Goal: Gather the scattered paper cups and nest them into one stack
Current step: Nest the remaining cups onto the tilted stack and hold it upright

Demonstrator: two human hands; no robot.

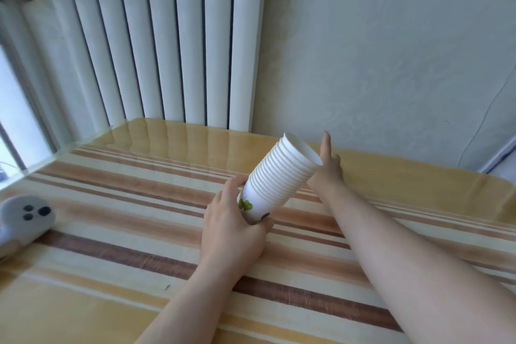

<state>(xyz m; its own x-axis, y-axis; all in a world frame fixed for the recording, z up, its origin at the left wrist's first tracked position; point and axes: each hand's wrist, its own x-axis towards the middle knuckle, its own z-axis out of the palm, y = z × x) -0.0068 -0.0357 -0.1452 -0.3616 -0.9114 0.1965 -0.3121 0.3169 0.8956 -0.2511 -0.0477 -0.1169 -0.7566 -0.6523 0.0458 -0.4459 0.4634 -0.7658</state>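
I have the stack of paper cups (279,179) gripped in my left hand (234,229), fingers wrapped round the bottom cup, the whole column tilted up and away over the striped desk (139,232). My right hand (328,167) sits just beyond the stack's open mouth with fingers spread and nothing in it; whether it touches the rim I cannot tell. I judge the stack very light but easy to crush, with thin walls that dent under a squeeze, so the base, where the walls are many layers thick, is the safest hold. The cups are white with close ridged rims, and the bottom cup carries a small green leaf print. I see no loose cups around the stack.
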